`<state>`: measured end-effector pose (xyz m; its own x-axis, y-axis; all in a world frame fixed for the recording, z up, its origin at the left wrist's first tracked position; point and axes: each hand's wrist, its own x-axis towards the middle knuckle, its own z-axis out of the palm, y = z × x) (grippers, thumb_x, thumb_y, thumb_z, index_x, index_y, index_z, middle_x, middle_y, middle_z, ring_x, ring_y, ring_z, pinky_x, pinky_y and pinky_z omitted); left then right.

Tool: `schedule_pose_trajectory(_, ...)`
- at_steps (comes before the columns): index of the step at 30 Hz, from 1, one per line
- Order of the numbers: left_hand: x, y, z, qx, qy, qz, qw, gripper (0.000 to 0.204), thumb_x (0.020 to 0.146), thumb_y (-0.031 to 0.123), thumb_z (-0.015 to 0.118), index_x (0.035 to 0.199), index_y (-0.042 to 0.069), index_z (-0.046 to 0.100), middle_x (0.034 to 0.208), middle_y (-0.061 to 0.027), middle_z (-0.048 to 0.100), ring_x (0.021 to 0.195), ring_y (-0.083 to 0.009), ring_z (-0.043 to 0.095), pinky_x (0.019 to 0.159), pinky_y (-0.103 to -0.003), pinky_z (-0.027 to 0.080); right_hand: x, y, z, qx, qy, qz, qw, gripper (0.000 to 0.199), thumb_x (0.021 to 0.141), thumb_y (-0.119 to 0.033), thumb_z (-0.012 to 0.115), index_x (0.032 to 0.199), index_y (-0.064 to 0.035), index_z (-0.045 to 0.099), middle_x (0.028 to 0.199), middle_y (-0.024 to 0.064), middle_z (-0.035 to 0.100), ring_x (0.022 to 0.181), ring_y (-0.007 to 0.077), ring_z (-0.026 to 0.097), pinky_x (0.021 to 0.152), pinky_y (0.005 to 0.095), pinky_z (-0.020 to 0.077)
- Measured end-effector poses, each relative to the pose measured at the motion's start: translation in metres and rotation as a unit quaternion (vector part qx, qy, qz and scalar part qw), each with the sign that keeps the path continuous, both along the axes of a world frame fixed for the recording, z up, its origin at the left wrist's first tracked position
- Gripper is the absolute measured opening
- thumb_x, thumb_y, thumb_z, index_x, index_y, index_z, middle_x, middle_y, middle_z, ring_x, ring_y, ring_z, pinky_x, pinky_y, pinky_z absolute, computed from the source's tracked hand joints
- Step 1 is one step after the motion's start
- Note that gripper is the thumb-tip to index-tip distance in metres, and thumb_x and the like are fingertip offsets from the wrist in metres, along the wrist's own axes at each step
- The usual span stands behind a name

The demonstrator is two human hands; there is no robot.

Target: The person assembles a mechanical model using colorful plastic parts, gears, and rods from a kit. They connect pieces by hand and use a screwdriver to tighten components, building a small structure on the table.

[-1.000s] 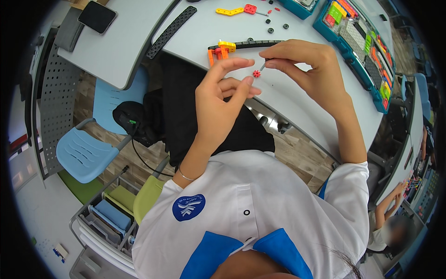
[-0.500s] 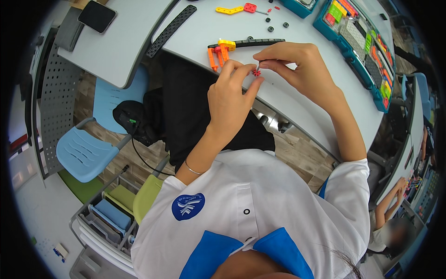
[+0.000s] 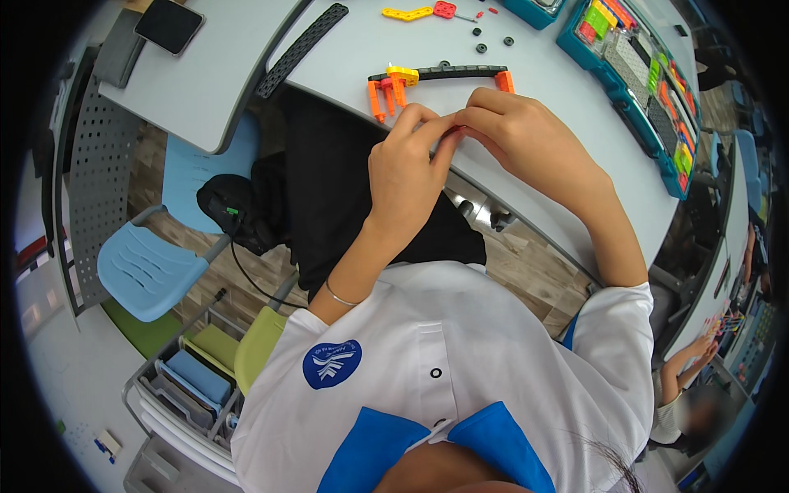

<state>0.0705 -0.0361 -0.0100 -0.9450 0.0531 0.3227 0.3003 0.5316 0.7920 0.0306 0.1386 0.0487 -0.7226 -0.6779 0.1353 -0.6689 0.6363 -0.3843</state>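
Note:
My left hand (image 3: 403,168) and my right hand (image 3: 530,140) meet fingertip to fingertip above the table's near edge. Pinched between them is a small red gear (image 3: 461,128), of which only a sliver shows. The thin grey axle in my right fingers, seen a moment before, is now covered by them. Just beyond my hands lies a built piece: a long black beam (image 3: 460,72) with a yellow connector (image 3: 403,76) and orange legs (image 3: 376,100) at its left end. An orange block (image 3: 505,80) sits at its right end, partly behind my right hand.
A teal parts case (image 3: 629,111) full of colourful pieces lies at the right. A loose black perforated beam (image 3: 302,51) is at the left. Farther off are a yellow bent beam (image 3: 408,14), a red piece (image 3: 445,9) and small black rings (image 3: 482,48). A phone (image 3: 169,26) rests on the left table.
My right hand has come down and left, closing against my left fingertips and covering the gear and axle. The orange block at the beam's right end has come into sight.

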Motion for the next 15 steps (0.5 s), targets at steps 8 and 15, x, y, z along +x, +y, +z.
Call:
schedule_pose_trajectory(8,-0.001,-0.003,-0.001,0.013,-0.019,-0.009,1.0,0.019,0.081,0.003,0.078,0.099,0.003,0.074,0.087,-0.0029,0.063,0.05,-0.0116,0.049,0.051,-0.028,0.042,-0.007,0.002,0.01,-0.087,-0.155,-0.002,0.984,0.014,0.085,-0.01,0.074,0.097,-0.0019,0.072,0.084,0.0098,0.067,0.072,0.0238,0.067,0.068,0.0336,0.0548)
schedule_pose_trajectory(15,-0.002,-0.003,0.0,0.02,-0.025,-0.011,0.999,0.017,0.082,0.006,0.078,0.099,0.004,0.075,0.086,-0.0015,0.063,0.05,-0.0108,0.048,0.05,-0.027,0.041,-0.022,0.013,0.004,-0.196,-0.395,-0.059,0.896,0.016,0.09,-0.012,0.075,0.102,-0.0019,0.077,0.09,0.0064,0.073,0.074,0.0133,0.069,0.068,0.0265,0.0578)
